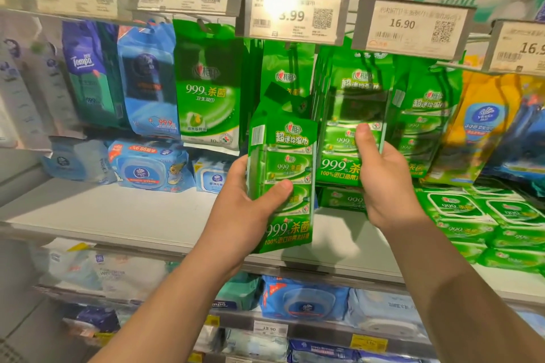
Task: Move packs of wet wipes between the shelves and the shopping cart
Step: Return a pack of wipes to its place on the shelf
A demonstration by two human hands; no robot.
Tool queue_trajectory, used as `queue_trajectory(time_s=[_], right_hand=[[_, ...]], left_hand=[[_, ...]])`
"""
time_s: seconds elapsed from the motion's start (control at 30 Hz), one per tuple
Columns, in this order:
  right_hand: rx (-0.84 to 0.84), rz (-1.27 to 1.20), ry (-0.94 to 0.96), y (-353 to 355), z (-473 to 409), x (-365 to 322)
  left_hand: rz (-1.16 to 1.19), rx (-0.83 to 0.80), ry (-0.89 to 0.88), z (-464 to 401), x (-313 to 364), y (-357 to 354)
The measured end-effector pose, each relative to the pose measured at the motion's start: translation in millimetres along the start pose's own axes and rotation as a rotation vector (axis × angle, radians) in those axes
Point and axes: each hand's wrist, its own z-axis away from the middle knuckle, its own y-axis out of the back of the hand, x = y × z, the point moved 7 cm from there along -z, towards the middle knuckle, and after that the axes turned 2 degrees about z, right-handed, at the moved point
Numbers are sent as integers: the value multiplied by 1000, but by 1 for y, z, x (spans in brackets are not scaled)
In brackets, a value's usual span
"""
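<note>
Green wipes pack (283,183) is held upright in front of the shelf (118,215), long axis vertical, printed face toward the camera, clamped by the left hand (244,215). A second hanging green pack (351,132) beside it, also upright, is gripped by the right hand (383,183) below the 16.90 price tag (413,26).

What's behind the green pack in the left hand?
Behind the green pack held by the left hand: more hanging green packs and white shelf. Whatever lies directly behind stays hidden.
</note>
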Motion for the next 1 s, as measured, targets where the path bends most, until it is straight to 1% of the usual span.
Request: queue_trajectory(time_s=[0.3,0.47,0.63,0.8,0.9,1.0], right_hand=[[-15,44,-14,-3,-4,5],[-21,56,-109,8,-10,25],[-36,-11,-223,18,7,35],[-43,19,-275,27,33,44],[-100,3,-241,24,56,37],[-248,-52,-198,17,83,30]], left_hand=[[-11,-27,-29,3,1,-3],[1,-63,-29,2,-2,-9],[55,-88,-28,3,-3,-18],[71,-133,-19,5,-5,-31],[103,-161,1,6,-7,-40],[143,-188,25,9,-8,-50]])
